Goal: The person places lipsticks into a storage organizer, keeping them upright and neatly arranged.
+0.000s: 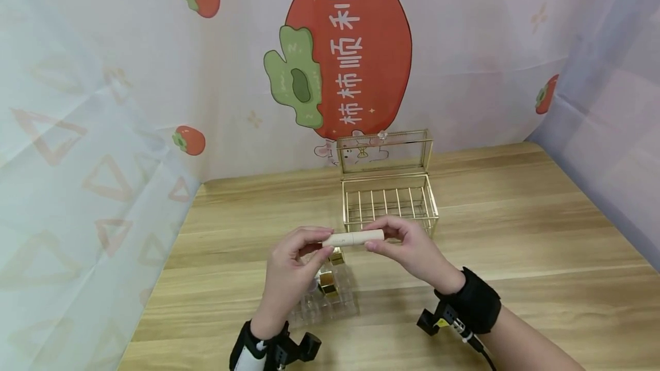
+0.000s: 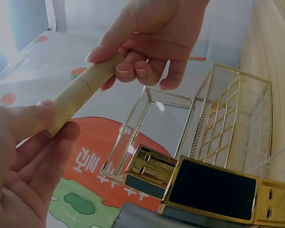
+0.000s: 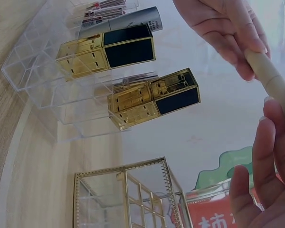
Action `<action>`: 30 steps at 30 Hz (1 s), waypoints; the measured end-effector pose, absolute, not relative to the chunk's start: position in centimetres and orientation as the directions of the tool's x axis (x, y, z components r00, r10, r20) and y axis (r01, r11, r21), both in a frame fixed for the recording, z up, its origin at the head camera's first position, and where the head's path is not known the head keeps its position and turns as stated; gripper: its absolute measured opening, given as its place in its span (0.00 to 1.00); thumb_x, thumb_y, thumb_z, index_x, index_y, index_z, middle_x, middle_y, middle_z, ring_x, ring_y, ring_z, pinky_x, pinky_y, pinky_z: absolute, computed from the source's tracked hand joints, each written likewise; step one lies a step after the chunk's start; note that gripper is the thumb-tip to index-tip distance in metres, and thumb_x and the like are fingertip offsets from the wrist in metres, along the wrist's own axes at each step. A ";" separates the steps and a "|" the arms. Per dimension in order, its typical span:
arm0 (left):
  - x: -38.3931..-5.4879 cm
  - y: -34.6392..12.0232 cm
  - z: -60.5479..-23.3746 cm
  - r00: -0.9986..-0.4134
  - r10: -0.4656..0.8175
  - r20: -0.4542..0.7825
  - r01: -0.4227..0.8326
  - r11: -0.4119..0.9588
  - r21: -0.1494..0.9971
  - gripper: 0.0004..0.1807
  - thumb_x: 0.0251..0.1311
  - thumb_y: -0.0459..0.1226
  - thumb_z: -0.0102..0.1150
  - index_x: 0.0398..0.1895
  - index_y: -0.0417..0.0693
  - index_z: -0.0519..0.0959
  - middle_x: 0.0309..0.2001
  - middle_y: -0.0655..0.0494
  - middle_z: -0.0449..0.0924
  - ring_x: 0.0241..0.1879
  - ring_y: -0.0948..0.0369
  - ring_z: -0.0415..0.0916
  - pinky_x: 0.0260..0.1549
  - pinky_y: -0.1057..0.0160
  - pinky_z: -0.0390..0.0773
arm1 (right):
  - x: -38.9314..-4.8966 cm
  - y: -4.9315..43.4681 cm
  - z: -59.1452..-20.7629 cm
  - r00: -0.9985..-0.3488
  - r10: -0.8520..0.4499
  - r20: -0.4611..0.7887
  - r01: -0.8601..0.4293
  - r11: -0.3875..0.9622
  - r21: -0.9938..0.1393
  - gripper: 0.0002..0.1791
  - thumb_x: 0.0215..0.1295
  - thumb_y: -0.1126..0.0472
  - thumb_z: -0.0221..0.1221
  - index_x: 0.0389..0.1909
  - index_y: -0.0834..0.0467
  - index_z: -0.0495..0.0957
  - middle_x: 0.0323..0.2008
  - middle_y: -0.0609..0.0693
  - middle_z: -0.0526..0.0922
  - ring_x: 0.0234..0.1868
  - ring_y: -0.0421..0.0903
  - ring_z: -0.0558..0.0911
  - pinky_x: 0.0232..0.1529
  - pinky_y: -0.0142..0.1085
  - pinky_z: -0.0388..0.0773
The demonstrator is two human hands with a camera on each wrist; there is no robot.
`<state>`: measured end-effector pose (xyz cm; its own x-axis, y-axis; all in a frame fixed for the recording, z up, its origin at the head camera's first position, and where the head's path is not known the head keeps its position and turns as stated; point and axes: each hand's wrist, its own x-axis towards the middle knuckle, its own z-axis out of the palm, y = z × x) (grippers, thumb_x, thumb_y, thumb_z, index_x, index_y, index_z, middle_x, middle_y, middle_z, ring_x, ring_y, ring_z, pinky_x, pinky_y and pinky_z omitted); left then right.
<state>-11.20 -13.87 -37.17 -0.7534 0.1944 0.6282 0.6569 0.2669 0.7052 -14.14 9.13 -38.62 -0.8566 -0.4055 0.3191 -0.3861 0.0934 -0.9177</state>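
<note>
The left hand (image 1: 289,268) and right hand (image 1: 415,248) pinch opposite ends of a cream tube (image 1: 367,237) above the table (image 1: 505,210), well in front of its back edge. Probably light, stiff and slightly slippery, it suits a gentle hold near both ends.

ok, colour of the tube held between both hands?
Cream tube; shows best in head view.

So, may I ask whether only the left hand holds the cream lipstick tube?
No, the left hand and right hand both pinch the lipstick tube.
</note>
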 end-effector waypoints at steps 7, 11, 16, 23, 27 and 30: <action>-11.4 -13.9 -37.3 -0.721 0.220 0.658 0.677 0.428 0.599 0.11 0.48 0.28 0.69 0.38 0.40 0.84 0.41 0.48 0.86 0.42 0.60 0.80 0.41 0.59 0.85 | -14.3 9.2 -38.4 -0.855 -0.374 0.360 -0.426 0.109 -0.898 0.12 0.58 0.67 0.64 0.44 0.62 0.81 0.40 0.57 0.83 0.35 0.45 0.81 0.28 0.32 0.78; -11.6 -13.9 -37.3 -0.700 0.236 0.674 0.693 0.451 0.562 0.11 0.48 0.29 0.70 0.37 0.40 0.84 0.41 0.47 0.85 0.42 0.59 0.80 0.40 0.58 0.85 | -14.3 9.3 -38.1 -0.849 -0.366 0.381 -0.446 0.110 -0.888 0.12 0.58 0.67 0.64 0.44 0.62 0.81 0.38 0.57 0.83 0.34 0.45 0.81 0.28 0.32 0.78; -11.7 -14.0 -37.1 -0.673 0.251 0.696 0.713 0.471 0.519 0.12 0.46 0.29 0.70 0.36 0.39 0.83 0.40 0.47 0.86 0.41 0.59 0.80 0.39 0.57 0.85 | -14.4 9.2 -37.9 -0.834 -0.365 0.413 -0.474 0.092 -0.876 0.12 0.58 0.69 0.64 0.43 0.63 0.81 0.38 0.57 0.83 0.34 0.45 0.80 0.29 0.33 0.79; -11.8 -14.5 -37.1 -0.654 0.258 0.711 0.727 0.474 0.497 0.11 0.46 0.26 0.69 0.35 0.39 0.84 0.38 0.46 0.86 0.36 0.60 0.80 0.31 0.56 0.86 | -14.7 9.3 -37.7 -0.828 -0.367 0.423 -0.493 0.120 -0.861 0.12 0.58 0.68 0.64 0.43 0.62 0.81 0.37 0.56 0.84 0.36 0.45 0.80 0.30 0.35 0.78; -11.6 -15.2 -37.3 -0.679 0.248 0.691 0.702 0.496 0.511 0.09 0.49 0.24 0.66 0.35 0.41 0.84 0.36 0.48 0.86 0.34 0.61 0.79 0.31 0.63 0.84 | -15.2 9.9 -37.5 -0.837 -0.333 0.435 -0.504 0.159 -0.849 0.12 0.57 0.67 0.65 0.43 0.63 0.81 0.34 0.54 0.84 0.36 0.44 0.80 0.32 0.35 0.77; -11.5 -15.8 -37.5 -0.697 0.223 0.681 0.674 0.529 0.516 0.09 0.50 0.24 0.65 0.35 0.42 0.84 0.35 0.49 0.86 0.34 0.61 0.79 0.34 0.69 0.81 | -15.7 10.5 -37.3 -0.845 -0.299 0.443 -0.509 0.200 -0.837 0.12 0.56 0.67 0.66 0.42 0.62 0.81 0.30 0.53 0.83 0.33 0.42 0.78 0.36 0.35 0.76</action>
<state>-11.52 -15.84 -37.47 -0.6973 0.2232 0.6812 0.6737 0.5287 0.5163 -15.70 10.46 -37.32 -0.8453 -0.2988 0.4429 -0.5093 0.1997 -0.8371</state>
